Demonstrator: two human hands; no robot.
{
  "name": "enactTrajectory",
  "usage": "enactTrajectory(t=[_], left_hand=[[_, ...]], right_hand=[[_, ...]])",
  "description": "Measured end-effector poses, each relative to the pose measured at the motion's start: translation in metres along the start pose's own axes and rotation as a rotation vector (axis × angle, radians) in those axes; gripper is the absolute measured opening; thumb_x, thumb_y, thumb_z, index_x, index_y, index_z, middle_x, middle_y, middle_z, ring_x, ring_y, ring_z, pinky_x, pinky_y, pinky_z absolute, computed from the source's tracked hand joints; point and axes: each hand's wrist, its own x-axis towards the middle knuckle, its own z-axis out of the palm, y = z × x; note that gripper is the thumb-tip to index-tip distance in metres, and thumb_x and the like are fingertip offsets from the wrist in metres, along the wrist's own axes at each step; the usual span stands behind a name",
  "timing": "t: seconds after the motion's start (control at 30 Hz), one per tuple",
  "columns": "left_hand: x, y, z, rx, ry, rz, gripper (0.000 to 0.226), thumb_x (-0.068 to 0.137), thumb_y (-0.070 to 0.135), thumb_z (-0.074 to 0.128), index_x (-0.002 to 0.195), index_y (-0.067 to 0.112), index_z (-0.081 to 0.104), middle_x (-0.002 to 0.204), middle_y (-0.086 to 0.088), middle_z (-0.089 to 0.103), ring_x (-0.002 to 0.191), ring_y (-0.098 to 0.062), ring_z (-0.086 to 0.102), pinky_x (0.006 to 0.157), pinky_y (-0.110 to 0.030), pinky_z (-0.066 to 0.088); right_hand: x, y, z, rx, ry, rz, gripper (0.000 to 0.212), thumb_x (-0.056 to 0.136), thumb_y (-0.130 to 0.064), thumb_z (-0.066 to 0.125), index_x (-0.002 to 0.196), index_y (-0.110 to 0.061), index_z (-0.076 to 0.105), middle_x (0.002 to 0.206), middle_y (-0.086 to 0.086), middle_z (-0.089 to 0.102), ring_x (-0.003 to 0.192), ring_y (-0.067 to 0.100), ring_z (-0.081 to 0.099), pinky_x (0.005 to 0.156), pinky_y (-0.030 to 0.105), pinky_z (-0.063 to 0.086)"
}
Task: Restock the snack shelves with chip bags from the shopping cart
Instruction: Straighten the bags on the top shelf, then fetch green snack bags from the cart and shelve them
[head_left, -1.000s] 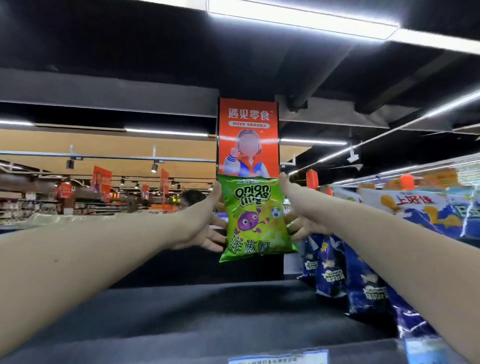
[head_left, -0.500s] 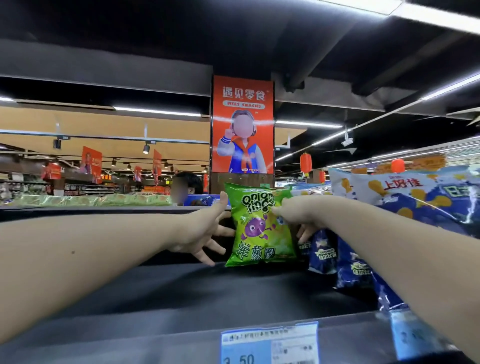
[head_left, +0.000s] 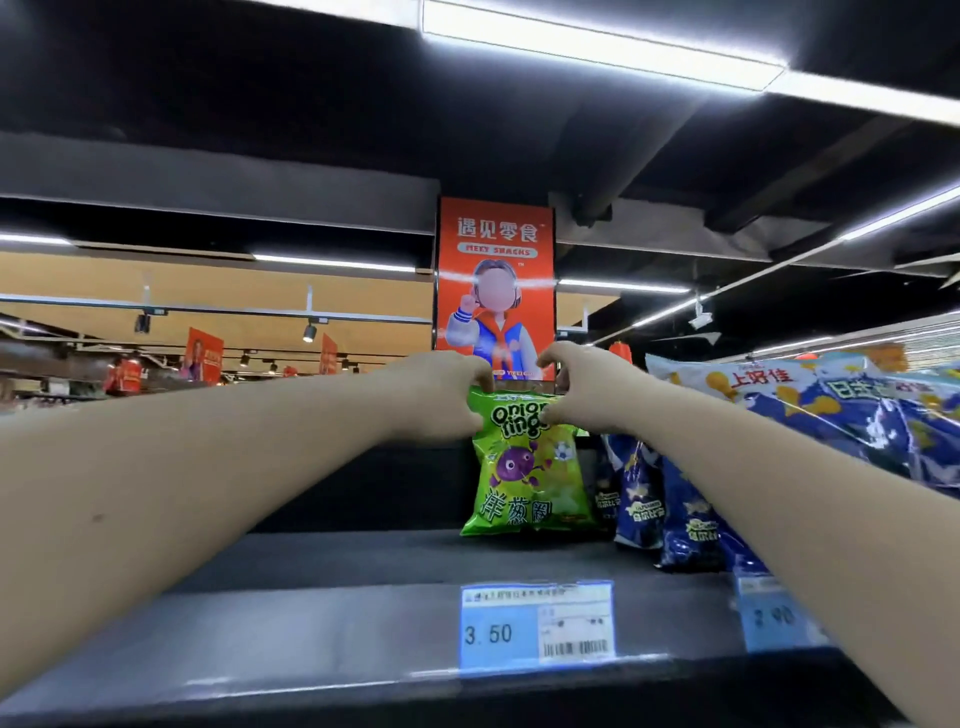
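Note:
A green onion-ring chip bag (head_left: 527, 478) stands upright at the back of the dark shelf (head_left: 322, 566), its bottom edge resting on the shelf board. My left hand (head_left: 447, 395) pinches the bag's top left corner. My right hand (head_left: 582, 395) pinches the top right edge, fingers curled over the printed name. Both arms reach in from the lower corners of the view. The shopping cart is out of sight.
Blue chip bags (head_left: 670, 514) stand in a row right of the green bag, and a larger blue bag (head_left: 852, 410) leans over them. Price tags (head_left: 537, 626) sit on the shelf's front lip. An orange snack banner (head_left: 496, 286) hangs behind.
The green bag came down from mid-air onto the shelf and now stands on it. Both hands shifted up to pinch its top edge. The view dipped toward the shelf lip.

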Motion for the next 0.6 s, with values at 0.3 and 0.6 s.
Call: enactTrajectory(t=[0.3,0.6], left_hand=[[-0.052,0.048,-0.004,0.177,0.241,0.031,0.038,0.087,0.036,0.055,0.123,0.023,0.054,0.118,-0.004,0.055,0.114,-0.028,0.047,0.09,-0.044,0.038],[-0.092,0.132,0.005,-0.03,0.363,0.161,0.037,0.088,0.037,0.054,0.122,0.023,0.054,0.125,-0.006,0.055,0.119,-0.031,0.045,0.094,-0.045,0.036]], right_hand=[[-0.085,-0.017,-0.009,-0.475,0.301,-0.034,0.044,0.087,-0.03,0.058,0.13,-0.022,0.047,0.123,0.004,0.052,0.113,0.027,0.045,0.089,0.043,0.046],[-0.199,-0.013,-0.037,-0.768,0.351,0.127,0.044,0.082,-0.034,0.066,0.121,-0.015,0.056,0.111,0.009,0.059,0.104,0.031,0.052,0.079,0.042,0.046]])
